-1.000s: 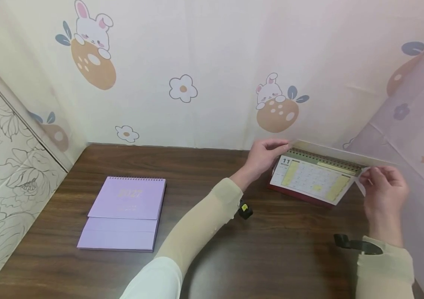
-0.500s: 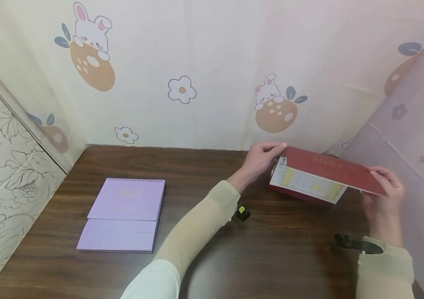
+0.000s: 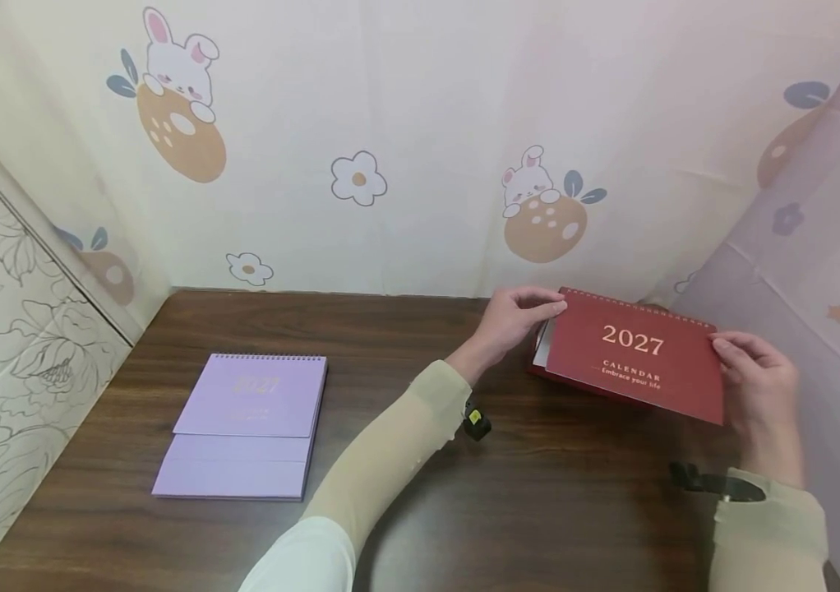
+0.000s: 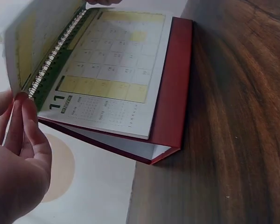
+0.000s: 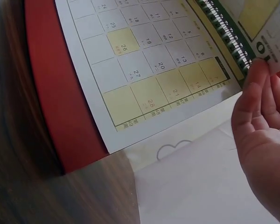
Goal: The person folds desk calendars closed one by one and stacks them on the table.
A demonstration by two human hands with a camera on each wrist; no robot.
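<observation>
A red 2027 desk calendar [image 3: 638, 353] stands tilted at the back right of the table, its gold-lettered cover facing me in the head view. My left hand [image 3: 510, 321] pinches its upper left corner by the spiral binding, thumb in front. At the upper right edge, my right hand [image 3: 760, 378] pinches the cover between thumb and fingers. Both wrist views show the month-11 page [image 4: 107, 70] with pages raised at the wire spiral [image 5: 228, 32]. The red base [image 4: 175, 88] rests on the wood.
A lilac 2027 desk calendar [image 3: 242, 419] lies at the left of the brown wooden table [image 3: 509, 510]. Behind the table hangs a cream curtain [image 3: 420, 99] printed with rabbits and flowers. More printed cloth [image 3: 827, 271] borders the right side.
The raised red cover has come over the spiral and down towards me, covering most of the month-11 page. My right hand shifted slightly with it; my left stayed at the left corner.
</observation>
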